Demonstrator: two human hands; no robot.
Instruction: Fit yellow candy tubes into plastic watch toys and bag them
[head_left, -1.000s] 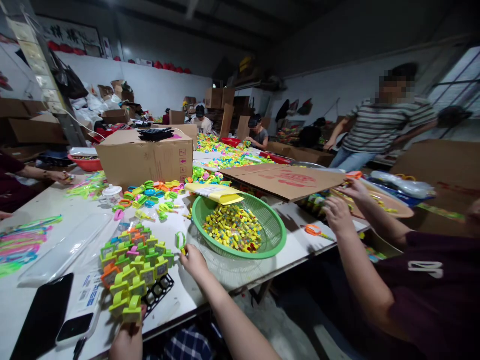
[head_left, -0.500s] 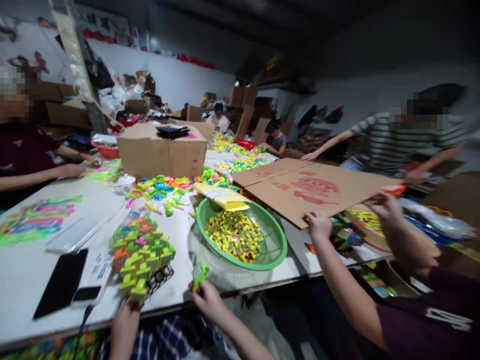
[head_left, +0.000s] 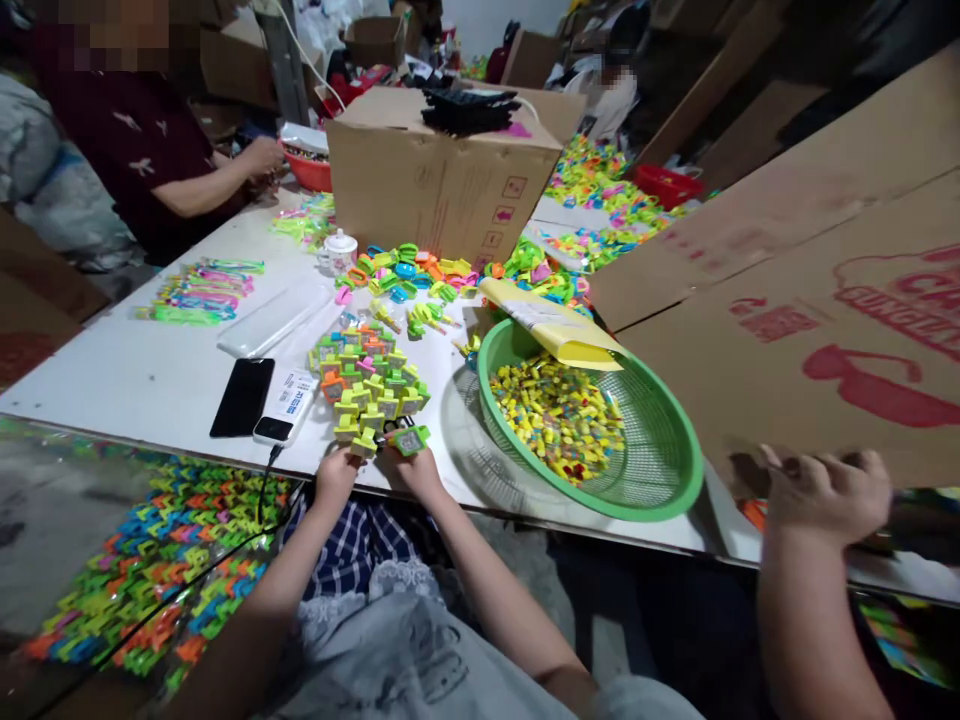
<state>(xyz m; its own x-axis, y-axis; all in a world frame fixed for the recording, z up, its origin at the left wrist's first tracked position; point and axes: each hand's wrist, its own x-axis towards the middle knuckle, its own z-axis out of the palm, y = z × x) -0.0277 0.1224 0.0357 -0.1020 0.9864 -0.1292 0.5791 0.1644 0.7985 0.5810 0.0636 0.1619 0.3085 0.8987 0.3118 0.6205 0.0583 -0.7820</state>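
My left hand point(head_left: 336, 482) is closed at the table edge, right by a yellow square-faced plastic piece point(head_left: 364, 443). What its fingers grip is hidden. My right hand point(head_left: 417, 474) pinches a green toy watch point(head_left: 409, 440) with a grey square face. Both hands are close together at the near end of a cluster of toy watches point(head_left: 375, 385), mostly yellow and green with some orange and pink. A bit of black rack shows under the cluster. Right of my hands stands a green mesh basket point(head_left: 675, 480) of small yellow pieces point(head_left: 555, 415), with a yellow envelope point(head_left: 559, 325) across its rim.
A phone point(head_left: 242, 398) and a white power bank point(head_left: 289, 400) with a cable lie at left. Behind are a lidded cup point(head_left: 340, 250), loose plastic parts and a cardboard box point(head_left: 442, 190). Another person's hand point(head_left: 825, 495) holds a large cardboard sheet point(head_left: 795, 330) at right.
My right hand has brought the green toy watch left, beside my left hand at the cluster. The cardboard sheet at right has been tilted up. My view has turned downward and to the left.
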